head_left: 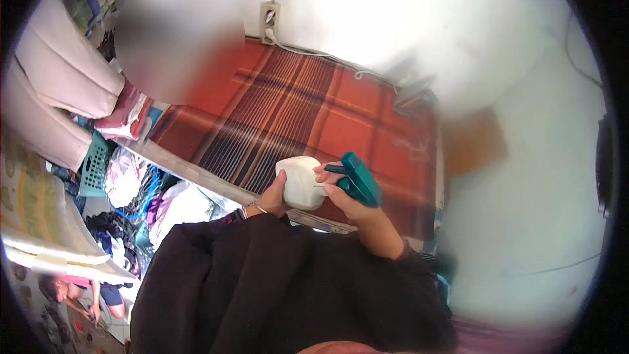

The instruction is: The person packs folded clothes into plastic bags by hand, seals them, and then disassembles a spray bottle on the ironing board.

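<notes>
A white bottle [301, 185] with a green spray head [359, 182] is held in front of the dark clothing. My left hand [270, 195] is closed round the bottle's left side, with its thumb on the white surface. On the other side my right hand [341, 198] grips around the neck, between the white body and the green head. The bottle lies tilted, its green head toward the right. Behind it spreads a red and orange plaid cover [308, 108] with dark stripes.
A wall socket [269, 21] with a white cable is behind the cover. At the left are hanging pale trousers [59, 52], a green basket [95, 165] and heaped bags and clothes [173, 210]. Another person [92, 292] is low at the bottom left.
</notes>
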A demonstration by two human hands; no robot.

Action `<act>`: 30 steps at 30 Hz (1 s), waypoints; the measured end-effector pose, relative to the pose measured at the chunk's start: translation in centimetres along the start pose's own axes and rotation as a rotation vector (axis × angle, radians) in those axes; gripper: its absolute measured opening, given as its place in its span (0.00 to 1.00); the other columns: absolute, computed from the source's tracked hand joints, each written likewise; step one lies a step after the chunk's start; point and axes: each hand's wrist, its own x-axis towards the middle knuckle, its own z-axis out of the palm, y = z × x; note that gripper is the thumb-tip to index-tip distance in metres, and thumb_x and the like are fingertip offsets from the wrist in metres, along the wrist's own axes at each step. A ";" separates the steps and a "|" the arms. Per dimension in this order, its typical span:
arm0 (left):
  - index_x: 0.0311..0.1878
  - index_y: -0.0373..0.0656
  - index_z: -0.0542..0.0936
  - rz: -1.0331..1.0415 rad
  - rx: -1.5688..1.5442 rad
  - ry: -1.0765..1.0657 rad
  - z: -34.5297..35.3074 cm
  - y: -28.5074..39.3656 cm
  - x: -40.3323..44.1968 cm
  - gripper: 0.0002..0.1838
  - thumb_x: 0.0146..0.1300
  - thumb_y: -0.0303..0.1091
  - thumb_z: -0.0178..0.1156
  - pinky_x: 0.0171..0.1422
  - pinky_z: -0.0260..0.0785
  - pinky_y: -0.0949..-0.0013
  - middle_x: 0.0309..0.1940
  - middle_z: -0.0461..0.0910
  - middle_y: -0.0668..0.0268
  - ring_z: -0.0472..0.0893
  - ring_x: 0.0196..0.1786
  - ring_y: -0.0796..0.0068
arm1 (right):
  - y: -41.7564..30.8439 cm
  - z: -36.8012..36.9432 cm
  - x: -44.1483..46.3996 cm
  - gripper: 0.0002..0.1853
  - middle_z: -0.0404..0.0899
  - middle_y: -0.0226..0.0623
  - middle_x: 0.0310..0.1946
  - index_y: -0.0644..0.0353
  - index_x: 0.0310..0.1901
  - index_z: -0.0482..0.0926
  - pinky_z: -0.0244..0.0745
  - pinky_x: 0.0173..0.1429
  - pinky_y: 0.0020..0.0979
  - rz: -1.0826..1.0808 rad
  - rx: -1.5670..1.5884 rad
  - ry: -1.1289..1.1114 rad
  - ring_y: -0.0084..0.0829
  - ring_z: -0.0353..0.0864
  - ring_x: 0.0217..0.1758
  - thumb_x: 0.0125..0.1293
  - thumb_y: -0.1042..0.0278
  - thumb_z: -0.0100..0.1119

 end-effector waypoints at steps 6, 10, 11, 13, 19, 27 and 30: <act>0.72 0.44 0.59 -0.160 0.039 0.202 -0.1 0.5 -1.7 0.32 0.74 0.56 0.36 0.72 0.60 0.56 0.67 0.67 0.58 0.68 0.68 0.61 | 1.1 -0.1 0.0 0.09 0.78 0.44 0.37 0.68 0.43 0.74 0.69 0.62 0.55 0.020 0.194 -0.048 0.45 0.78 0.51 0.61 0.84 0.55; 0.72 0.43 0.59 -0.216 -0.001 0.075 -0.6 0.7 -1.0 0.32 0.75 0.56 0.35 0.71 0.60 0.56 0.67 0.66 0.58 0.68 0.68 0.61 | 1.9 -0.6 0.4 0.14 0.78 0.42 0.36 0.68 0.50 0.74 0.69 0.63 0.53 0.024 0.253 -0.083 0.43 0.79 0.50 0.62 0.84 0.53; 0.72 0.45 0.59 -0.326 0.044 0.096 -0.7 0.9 -0.6 0.34 0.73 0.59 0.35 0.71 0.62 0.55 0.66 0.67 0.57 0.68 0.67 0.61 | 1.8 -0.7 0.2 0.14 0.78 0.42 0.36 0.68 0.50 0.74 0.69 0.63 0.53 0.024 0.251 -0.082 0.43 0.79 0.50 0.62 0.84 0.53; 0.72 0.46 0.59 -0.434 0.089 0.113 -2.2 0.1 -0.2 0.35 0.72 0.62 0.34 0.70 0.63 0.55 0.65 0.68 0.56 0.69 0.67 0.60 | 1.4 -1.0 -0.3 0.08 0.81 0.38 0.37 0.67 0.42 0.77 0.72 0.59 0.41 0.126 0.322 -0.145 0.36 0.81 0.48 0.61 0.80 0.58; 0.59 0.52 0.72 -0.600 -0.334 -0.430 -6.1 0.8 -1.4 0.31 0.70 0.66 0.38 0.41 0.69 0.68 0.35 0.75 0.67 0.73 0.32 0.76 | 1.2 -0.5 0.0 0.08 0.84 0.37 0.34 0.65 0.41 0.80 0.76 0.51 0.31 0.150 -0.004 -0.084 0.26 0.82 0.41 0.60 0.73 0.63; 0.62 0.38 0.66 0.547 1.043 0.164 -6.9 3.9 -1.7 0.35 0.69 0.62 0.46 0.53 0.69 0.62 0.44 0.77 0.68 0.76 0.44 0.77 | -0.1 6.4 4.9 0.34 0.82 0.36 0.39 0.63 0.69 0.55 0.74 0.50 0.28 0.253 0.052 0.229 0.23 0.79 0.46 0.64 0.74 0.61; 0.62 0.43 0.70 -0.122 0.397 0.313 -6.9 8.8 -1.9 0.39 0.70 0.68 0.30 0.47 0.74 0.58 0.41 0.81 0.57 0.79 0.33 0.70 | 2.3 8.5 6.4 0.28 0.82 0.36 0.37 0.64 0.64 0.65 0.75 0.47 0.28 0.182 -0.062 0.106 0.23 0.81 0.42 0.63 0.71 0.63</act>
